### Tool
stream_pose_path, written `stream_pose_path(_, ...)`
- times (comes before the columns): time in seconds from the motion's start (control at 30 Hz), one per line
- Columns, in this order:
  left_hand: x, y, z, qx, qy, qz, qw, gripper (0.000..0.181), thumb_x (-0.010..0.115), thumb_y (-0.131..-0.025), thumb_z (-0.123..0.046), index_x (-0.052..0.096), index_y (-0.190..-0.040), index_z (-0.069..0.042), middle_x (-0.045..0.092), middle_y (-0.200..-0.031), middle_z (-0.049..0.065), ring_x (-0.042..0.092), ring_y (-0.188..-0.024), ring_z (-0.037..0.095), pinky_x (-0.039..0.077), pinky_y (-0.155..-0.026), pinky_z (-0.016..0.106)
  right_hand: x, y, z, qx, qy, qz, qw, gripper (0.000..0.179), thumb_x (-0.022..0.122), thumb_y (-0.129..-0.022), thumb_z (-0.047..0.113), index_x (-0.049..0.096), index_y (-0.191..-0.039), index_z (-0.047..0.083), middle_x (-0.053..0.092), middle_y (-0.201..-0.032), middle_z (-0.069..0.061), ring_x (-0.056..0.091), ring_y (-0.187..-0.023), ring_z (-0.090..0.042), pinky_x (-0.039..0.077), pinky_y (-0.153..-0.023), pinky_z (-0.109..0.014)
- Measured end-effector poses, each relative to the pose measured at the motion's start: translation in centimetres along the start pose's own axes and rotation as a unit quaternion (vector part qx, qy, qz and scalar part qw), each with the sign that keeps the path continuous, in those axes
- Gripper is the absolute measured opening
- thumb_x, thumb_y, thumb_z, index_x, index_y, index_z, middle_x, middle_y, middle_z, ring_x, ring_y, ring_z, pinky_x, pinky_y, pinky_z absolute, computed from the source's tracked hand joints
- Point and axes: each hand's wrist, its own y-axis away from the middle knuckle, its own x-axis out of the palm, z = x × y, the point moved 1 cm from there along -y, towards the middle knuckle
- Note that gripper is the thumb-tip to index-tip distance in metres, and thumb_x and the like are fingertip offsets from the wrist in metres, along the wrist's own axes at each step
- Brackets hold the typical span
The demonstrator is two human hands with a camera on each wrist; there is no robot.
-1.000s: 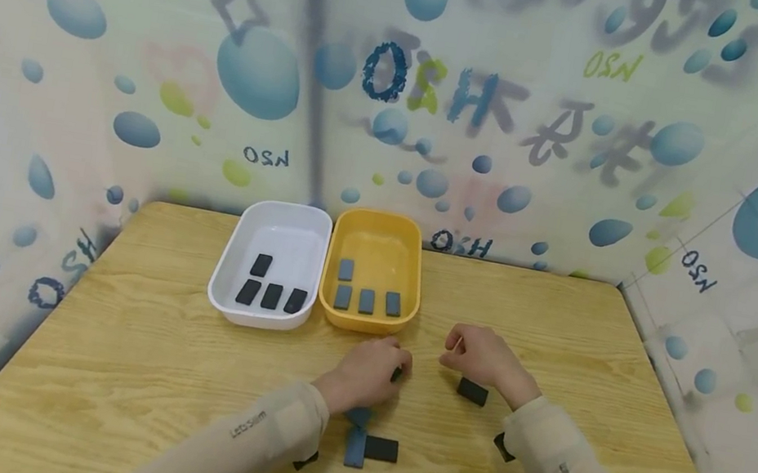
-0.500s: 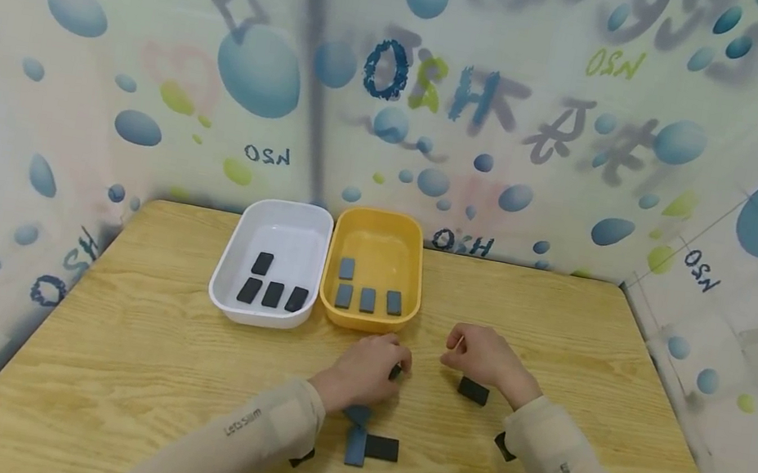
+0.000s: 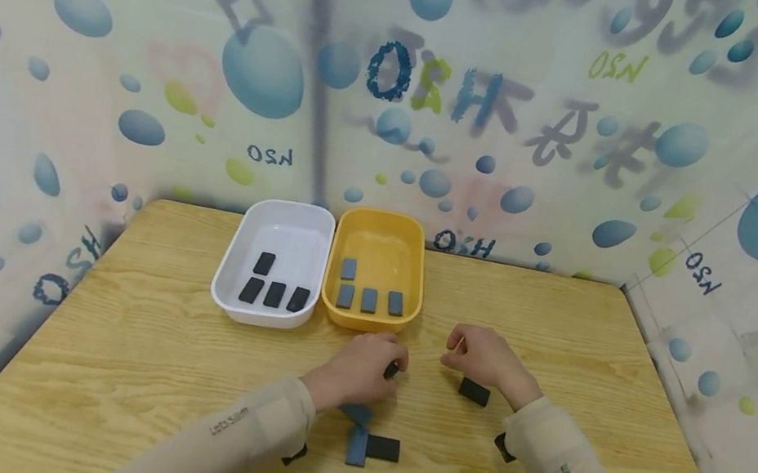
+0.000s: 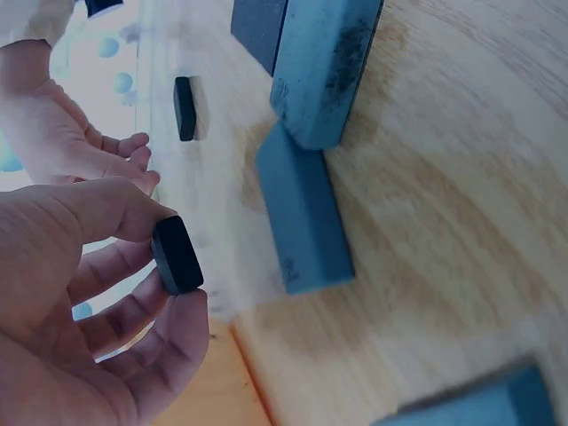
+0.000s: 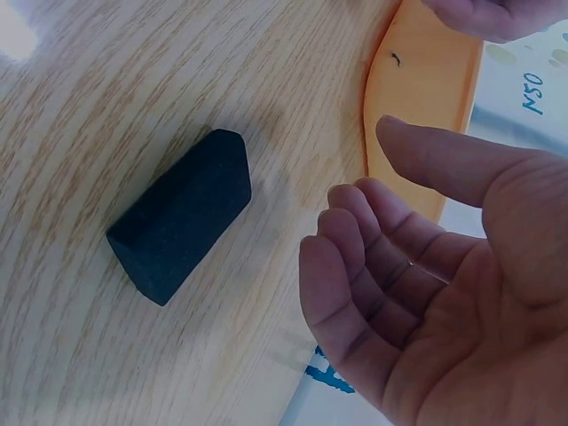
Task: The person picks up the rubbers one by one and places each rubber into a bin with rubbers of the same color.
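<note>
My left hand pinches a small black rectangular block between thumb and fingers, held up over the table. Its wrist is just behind two blue-grey blocks; one blue-grey block touches a black block lying beside it on its right. In the left wrist view, another blue-grey block meets its neighbour end to side. My right hand hovers with loosely curled fingers and nothing in them. Just below it on the table lies a single black block.
A white bin with several black blocks stands at the back, against a yellow bin with several blue-grey blocks. More black blocks peek out from under the left sleeve and the right sleeve. A patterned curtain rises behind the table.
My left hand has drifted slightly to the left with the black block, its forearm shifting the same way. My right hand stays in place.
</note>
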Motion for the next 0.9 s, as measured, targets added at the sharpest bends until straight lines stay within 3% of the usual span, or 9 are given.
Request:
stream_pose_path(0.27, -1.1, 1.0, 0.6, 0.007, 0.005, -0.003, 1.0, 0.018, 0.071, -0.082, -0.015, 0.069, -0.099, -0.017, 0.061, -0.097, -0.004, 0.052, -0.078, 0.009, 0.047, -0.07, 0.023, 0.0, 0.2, 0.1, -0.006, -0.006, 0.002, 1.0, 0.015, 0.068, -0.09, 0.021, 0.061, -0.095, 0.009, 0.06, -0.076, -0.001, 0.052, -0.063, -0.013, 0.044, -0.061, -0.029)
stream_pose_path(0.9, -2.9, 3.0, 1.0, 0.044, -0.028, -0.02, 0.9984, 0.018, 0.075, -0.08, -0.015, 0.068, -0.098, -0.016, 0.063, -0.097, -0.002, 0.056, -0.082, 0.011, 0.049, -0.072, 0.027, 0.1, 0.2, 0.1, -0.017, -0.004, 0.003, 0.9998, 0.016, 0.068, -0.09, 0.022, 0.061, -0.096, 0.009, 0.061, -0.077, -0.001, 0.051, -0.063, -0.013, 0.043, -0.062, -0.029)
